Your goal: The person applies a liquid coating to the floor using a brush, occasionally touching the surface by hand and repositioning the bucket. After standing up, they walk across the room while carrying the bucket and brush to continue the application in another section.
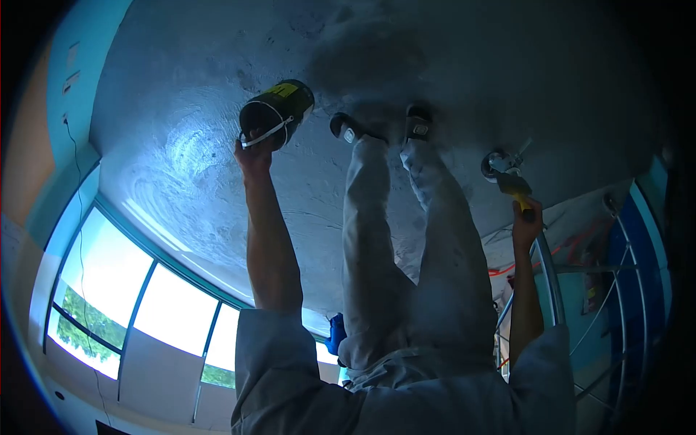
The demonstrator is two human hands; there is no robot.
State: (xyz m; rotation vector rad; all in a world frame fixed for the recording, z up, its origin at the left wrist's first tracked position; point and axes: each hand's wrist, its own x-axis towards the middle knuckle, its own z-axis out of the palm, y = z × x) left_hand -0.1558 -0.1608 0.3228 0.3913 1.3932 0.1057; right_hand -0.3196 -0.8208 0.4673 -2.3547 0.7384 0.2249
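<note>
Head view: left hand is clamped on the white bail of a black round bucket with a yellow label, held low against the grey concrete floor. Right hand is closed round a yellow-handled hand tool, blade end just beside a metal caster wheel. Hands are well apart, one outside each leg. Progress, my read: floor has a swirled sheen, so partly worked; can't tell how much is left. Count: one bucket, one tool, one caster visible, two dark shoes.
</note>
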